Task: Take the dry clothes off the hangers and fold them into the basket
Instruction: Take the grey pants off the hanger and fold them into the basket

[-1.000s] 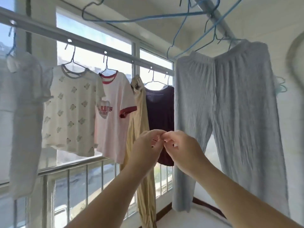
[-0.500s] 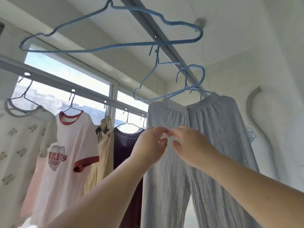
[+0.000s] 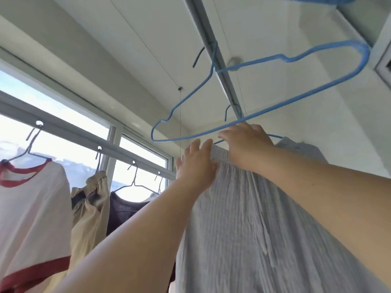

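Observation:
Light grey crinkled trousers (image 3: 243, 218) hang by their waistband from a blue wire hanger (image 3: 275, 135) under the ceiling rail (image 3: 213, 39). My left hand (image 3: 196, 163) has straight fingers and touches the left end of the waistband. My right hand (image 3: 245, 142) lies over the top of the waistband at the hanger wire, fingers stretched leftward. An empty blue hanger (image 3: 296, 98) hangs just above both hands. No basket is in view.
On the window rail (image 3: 69, 132) at the left hang a white T-shirt with red trim (image 3: 31, 208), a beige garment (image 3: 91, 208) and a dark purple top (image 3: 122, 210), each on a metal hanger. Another blue hanger (image 3: 306, 0) shows at the top edge.
The view has tilted up towards the ceiling. Both hands have parted from each other and risen from in front of the trousers to the waistband.

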The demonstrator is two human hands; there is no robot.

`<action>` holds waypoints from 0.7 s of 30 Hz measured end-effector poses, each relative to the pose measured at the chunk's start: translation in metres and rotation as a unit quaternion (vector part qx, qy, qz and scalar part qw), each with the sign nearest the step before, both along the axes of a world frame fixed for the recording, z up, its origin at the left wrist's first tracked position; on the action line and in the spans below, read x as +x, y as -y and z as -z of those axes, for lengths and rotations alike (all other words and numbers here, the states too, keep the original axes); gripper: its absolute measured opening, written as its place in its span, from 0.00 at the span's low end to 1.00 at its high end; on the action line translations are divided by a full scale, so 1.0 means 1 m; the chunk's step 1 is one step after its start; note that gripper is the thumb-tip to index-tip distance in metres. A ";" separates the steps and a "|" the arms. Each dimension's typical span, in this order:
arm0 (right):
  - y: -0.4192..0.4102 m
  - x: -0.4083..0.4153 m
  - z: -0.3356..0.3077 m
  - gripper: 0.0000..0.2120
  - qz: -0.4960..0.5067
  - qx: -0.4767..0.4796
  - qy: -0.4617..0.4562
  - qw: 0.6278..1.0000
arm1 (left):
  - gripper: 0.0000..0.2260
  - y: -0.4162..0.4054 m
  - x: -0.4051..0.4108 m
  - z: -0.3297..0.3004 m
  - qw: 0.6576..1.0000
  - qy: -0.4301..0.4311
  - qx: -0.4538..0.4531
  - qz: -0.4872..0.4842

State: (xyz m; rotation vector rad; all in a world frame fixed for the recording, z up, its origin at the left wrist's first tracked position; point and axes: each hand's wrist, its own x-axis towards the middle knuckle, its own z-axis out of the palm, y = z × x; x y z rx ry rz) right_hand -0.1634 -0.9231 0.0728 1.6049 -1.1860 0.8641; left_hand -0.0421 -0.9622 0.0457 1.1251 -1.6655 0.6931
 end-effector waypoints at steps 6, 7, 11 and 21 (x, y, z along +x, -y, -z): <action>0.024 0.000 -0.016 0.20 0.053 0.029 0.007 0.998 | 0.26 0.029 -0.001 -0.027 0.999 0.037 -0.030 0.007; 0.028 0.000 -0.017 0.22 0.062 0.034 0.005 0.997 | 0.26 0.033 -0.001 -0.032 0.998 0.045 -0.032 0.005; 0.044 0.003 -0.022 0.21 0.093 0.036 0.004 0.995 | 0.23 0.043 0.001 -0.047 0.998 0.066 -0.008 0.014; 0.052 -0.003 -0.032 0.17 0.122 -0.024 -0.004 0.992 | 0.13 0.037 0.009 -0.055 0.985 0.163 -0.038 0.031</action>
